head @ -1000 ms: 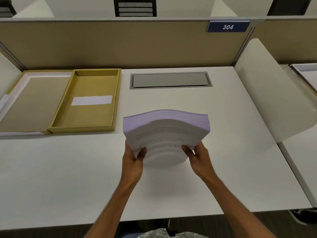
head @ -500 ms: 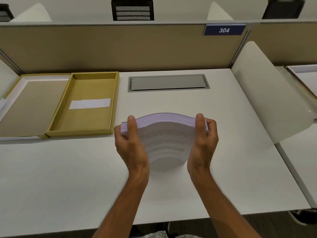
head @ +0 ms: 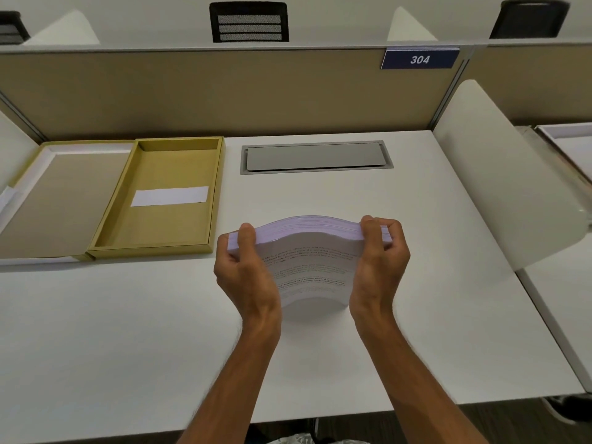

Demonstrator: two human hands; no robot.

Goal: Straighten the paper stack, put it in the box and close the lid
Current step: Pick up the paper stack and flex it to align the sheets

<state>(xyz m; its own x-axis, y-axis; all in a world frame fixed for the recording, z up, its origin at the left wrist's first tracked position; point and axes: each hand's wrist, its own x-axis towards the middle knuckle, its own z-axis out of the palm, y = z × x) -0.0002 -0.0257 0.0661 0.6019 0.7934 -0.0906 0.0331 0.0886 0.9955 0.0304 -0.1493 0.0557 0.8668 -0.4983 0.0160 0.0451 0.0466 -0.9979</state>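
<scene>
Head view: the paper stack (head: 312, 261) is being held upright on its lower edge on the white desk (head: 128, 331), printed face toward the camera, its top edge bowed upward in the middle. It is being gripped at both side edges: the left hand (head: 245, 277) is clamped on the left edge with the thumb laid over the front top corner, and the right hand (head: 379, 267) is clamped on the right edge with fingers curled around the back. Both sets of fingers are being kept narrow, closed on the paper. The yellow box (head: 160, 193) is lying open on the desk to the left of the stack, apart from it, with a white label strip (head: 169, 196) seen on its floor. Its lid (head: 61, 193) is folded out flat on the far left side, joined to the box. A grey cable hatch (head: 315, 157) is set into the desk beyond the stack. A blue plate reading 304 (head: 419, 59) is fixed on the tan partition (head: 192, 91).
</scene>
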